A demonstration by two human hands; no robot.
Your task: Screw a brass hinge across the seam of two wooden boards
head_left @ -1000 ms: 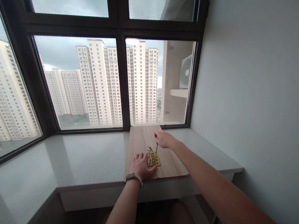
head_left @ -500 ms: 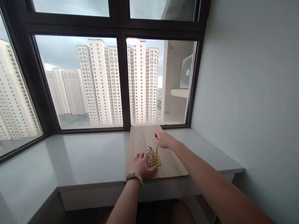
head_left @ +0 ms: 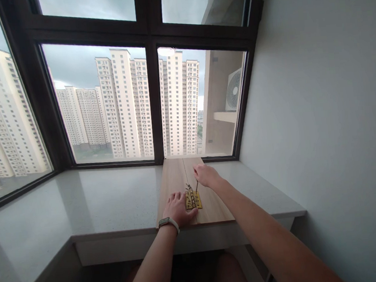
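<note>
A brass-coloured hinge (head_left: 196, 199) lies flat across the seam between two pale wooden boards (head_left: 171, 178). My left hand (head_left: 177, 209) rests on the boards with its fingers spread, its thumb along the hinge's near edge and its fingertips by the left leaf. Above the hinge, my right hand (head_left: 206, 174) is closed around a screwdriver (head_left: 196, 186); its handle is hidden in the fist. The thin shaft slants down to the upper part of the right leaf. Several small dark screws (head_left: 189, 187) lie at the hinge's far end, too small to make out singly.
The boards lie on a speckled white windowsill counter (head_left: 114, 201), reaching from the window frame (head_left: 154, 100) to the front edge. A white wall (head_left: 320, 101) bounds the right side. My legs are under the counter.
My right hand has shifted very slightly to the left, and the screwdriver shaft stands a little more upright. The left hand and the hinge stay in place.
</note>
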